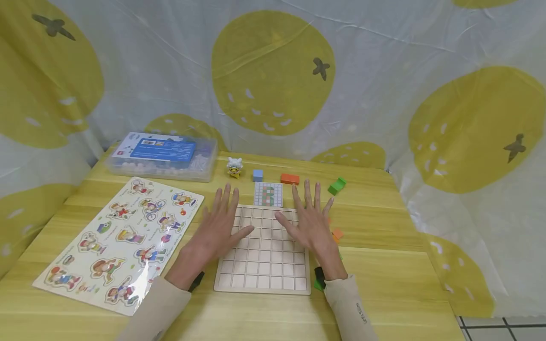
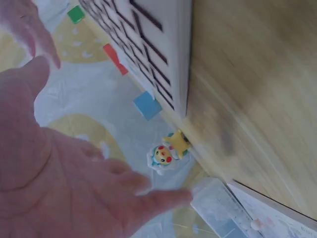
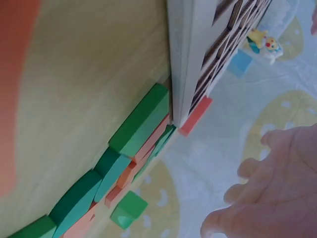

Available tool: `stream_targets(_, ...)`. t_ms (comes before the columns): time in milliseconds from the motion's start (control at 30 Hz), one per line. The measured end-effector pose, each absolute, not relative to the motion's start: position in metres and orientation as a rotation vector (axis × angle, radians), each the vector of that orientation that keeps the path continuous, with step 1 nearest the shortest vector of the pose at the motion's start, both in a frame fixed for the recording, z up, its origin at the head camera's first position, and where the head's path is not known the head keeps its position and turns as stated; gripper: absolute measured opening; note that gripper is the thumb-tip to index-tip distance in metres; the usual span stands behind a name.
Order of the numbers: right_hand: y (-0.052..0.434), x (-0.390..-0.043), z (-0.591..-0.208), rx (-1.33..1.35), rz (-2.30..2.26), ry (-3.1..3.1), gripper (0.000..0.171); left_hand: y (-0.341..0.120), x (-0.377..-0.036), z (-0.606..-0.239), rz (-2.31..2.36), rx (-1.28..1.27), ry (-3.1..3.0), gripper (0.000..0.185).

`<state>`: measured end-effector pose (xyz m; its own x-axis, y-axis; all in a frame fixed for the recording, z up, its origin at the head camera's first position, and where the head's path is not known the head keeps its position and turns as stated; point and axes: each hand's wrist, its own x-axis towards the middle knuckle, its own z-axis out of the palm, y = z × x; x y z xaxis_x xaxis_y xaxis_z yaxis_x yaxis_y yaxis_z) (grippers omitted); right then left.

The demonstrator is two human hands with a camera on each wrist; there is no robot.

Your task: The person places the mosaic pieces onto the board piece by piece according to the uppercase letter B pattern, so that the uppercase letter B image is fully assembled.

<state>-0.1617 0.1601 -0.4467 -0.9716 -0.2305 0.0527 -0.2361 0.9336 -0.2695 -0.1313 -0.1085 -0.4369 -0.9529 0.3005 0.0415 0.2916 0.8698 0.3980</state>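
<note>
Wooden table (image 1: 384, 265): both hands (left (image 1: 222, 225), right (image 1: 309, 222)) flat, fingers spread, on grid board (image 1: 264, 265).

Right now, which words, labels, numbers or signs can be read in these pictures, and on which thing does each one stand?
No text reads clearly.
Blue label with a barcode on the plastic box: print too small to read.
Right sleeve: a short printed line, too small to read.
Picture puzzle board: small captions beside the figures, blurred.
Pattern card: a coloured grid only, no words.
Wooden grid board: no marks.
</note>
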Motion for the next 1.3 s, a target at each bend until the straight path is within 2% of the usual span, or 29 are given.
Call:
stream_targets(267, 0.170, -0.154, -0.445, 0.366, 0.492, -3.077, 0.095, -0.127, -0.105, -0.431, 0.841, 0.582, 2.748, 0.098)
stream_targets(533, 0.183, -0.144, -0.445, 0.356, 0.456, -3.072, 0.093, -0.146, -0.083, -0.435, 0.928, 0.609, 2.538, 0.106)
stream_targets(1033, 0.199, -0.138, -0.442, 0.407, 0.641, -3.074, 0.087, -0.163, -0.075, -0.450, 0.934, 0.709, 2.481, 0.104)
stream_targets(1167, 0.215, -0.147, -0.437, 0.498, 0.912, -2.964, 0.079, -0.163, -0.074, -0.449, 0.943, 0.700, 2.491, 0.104)
stream_targets(1300, 0.238, -0.162, -0.432, 0.583, 1.066, -2.840, 0.058, -0.163, -0.074, -0.450, 0.941, 0.690, 2.501, 0.104)
